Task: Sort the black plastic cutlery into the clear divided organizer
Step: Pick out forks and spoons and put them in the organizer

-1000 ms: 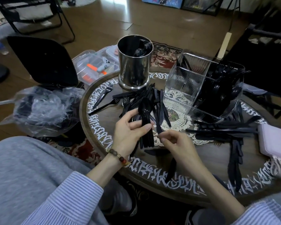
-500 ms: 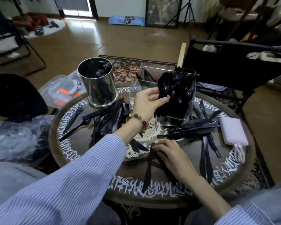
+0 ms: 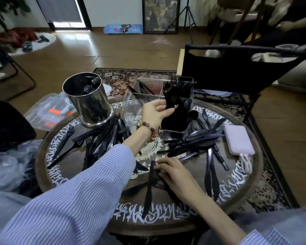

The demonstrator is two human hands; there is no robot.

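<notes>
Two hands at work on one round wooden table (image 3: 42,167) with white painted lettering round its rim. My left hand (image 3: 155,112) is curled around a bundle of black spoons (image 3: 173,106), thumb on top and fingers underneath, holding them at the right-hand compartment of the clear divided organizer (image 3: 131,106) — a ribbed, glossy plastic box. That compartment is crowded with upright black forks (image 3: 173,85) and spoon bowls; the near left compartment looks bare, and a few dark pieces lean in the back one. My right hand (image 3: 173,172) lies low on the tabletop, fingers bent over the handle of a flat black knife (image 3: 148,188), though I cannot tell whether it truly pinches it.

Against half a second ago, the left hand sits slightly lower at the same compartment, and the right hand has barely shifted on its knife.

One shiny cylindrical steel canister (image 3: 88,101) stands left of the organizer with dark cutlery inside. One smooth lilac power bank (image 3: 238,140) with a braided white cord lies at the right edge. Loose cutlery (image 3: 99,140) lies in two heaps — too tangled to count — and one beaded bracelet (image 3: 148,127) circles my left wrist
</notes>
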